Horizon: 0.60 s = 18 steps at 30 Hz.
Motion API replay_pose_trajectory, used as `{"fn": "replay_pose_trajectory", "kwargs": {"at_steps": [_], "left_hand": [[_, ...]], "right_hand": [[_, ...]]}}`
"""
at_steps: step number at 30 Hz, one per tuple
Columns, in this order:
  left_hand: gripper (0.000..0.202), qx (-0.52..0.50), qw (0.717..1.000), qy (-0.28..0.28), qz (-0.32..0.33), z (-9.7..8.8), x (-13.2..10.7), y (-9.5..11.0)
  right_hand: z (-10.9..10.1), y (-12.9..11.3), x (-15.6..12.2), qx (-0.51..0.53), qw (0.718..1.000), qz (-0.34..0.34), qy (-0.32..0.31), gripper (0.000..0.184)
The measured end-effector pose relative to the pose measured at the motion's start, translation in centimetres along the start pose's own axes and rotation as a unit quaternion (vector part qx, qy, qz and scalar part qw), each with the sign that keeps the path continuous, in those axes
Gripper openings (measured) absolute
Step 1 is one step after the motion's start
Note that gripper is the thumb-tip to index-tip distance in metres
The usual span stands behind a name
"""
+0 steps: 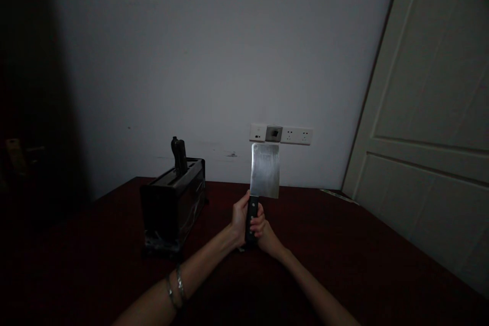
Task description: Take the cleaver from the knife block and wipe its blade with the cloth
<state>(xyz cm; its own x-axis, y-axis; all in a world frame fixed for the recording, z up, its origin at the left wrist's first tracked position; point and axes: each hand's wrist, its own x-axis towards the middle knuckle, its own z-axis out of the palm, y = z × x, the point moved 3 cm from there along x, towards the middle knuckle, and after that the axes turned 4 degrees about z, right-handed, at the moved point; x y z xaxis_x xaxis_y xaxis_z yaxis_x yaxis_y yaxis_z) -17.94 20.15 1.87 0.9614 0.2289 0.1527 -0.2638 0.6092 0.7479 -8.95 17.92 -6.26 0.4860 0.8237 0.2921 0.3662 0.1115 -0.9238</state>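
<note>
A cleaver with a broad steel blade and a black handle stands upright above the dark red table. My left hand is wrapped round its handle from the left. My right hand grips the lower part of the handle from the right, fingers curled over it. Both hands touch each other. My left wrist carries two thin bracelets.
A black knife block stands on the table to the left of my hands, with one dark knife handle sticking up from it. A row of wall sockets sits behind the cleaver. A white door fills the right side.
</note>
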Motion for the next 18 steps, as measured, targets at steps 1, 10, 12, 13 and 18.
{"fn": "replay_pose_trajectory", "kwargs": {"at_steps": [1, 10, 12, 13, 18], "left_hand": [[0.063, -0.006, 1.000, -0.002, -0.007, -0.2, -0.3, -0.2], [0.062, -0.102, 0.993, -0.052, -0.038, -3.3, -3.1, -2.1], [0.060, -0.114, 0.991, -0.058, -0.041, -3.9, -3.6, -2.7], [0.059, -0.119, 0.990, -0.058, -0.044, -4.2, -3.8, -3.1], [0.058, -0.146, 0.986, -0.053, -0.058, -4.8, -4.5, -4.7]], "right_hand": [[-0.2, -0.1, 0.1, 0.014, 1.000, 0.002, -0.010, 0.024], [-7.2, 1.5, 3.0, 0.164, 0.976, 0.078, 0.121, 0.017], [-8.6, 2.3, 3.0, 0.210, 0.961, 0.096, 0.156, 0.016], [-9.1, 2.6, 2.9, 0.234, 0.952, 0.102, 0.169, 0.017], [-10.0, 2.8, 2.6, 0.328, 0.912, 0.129, 0.210, 0.023]]}}
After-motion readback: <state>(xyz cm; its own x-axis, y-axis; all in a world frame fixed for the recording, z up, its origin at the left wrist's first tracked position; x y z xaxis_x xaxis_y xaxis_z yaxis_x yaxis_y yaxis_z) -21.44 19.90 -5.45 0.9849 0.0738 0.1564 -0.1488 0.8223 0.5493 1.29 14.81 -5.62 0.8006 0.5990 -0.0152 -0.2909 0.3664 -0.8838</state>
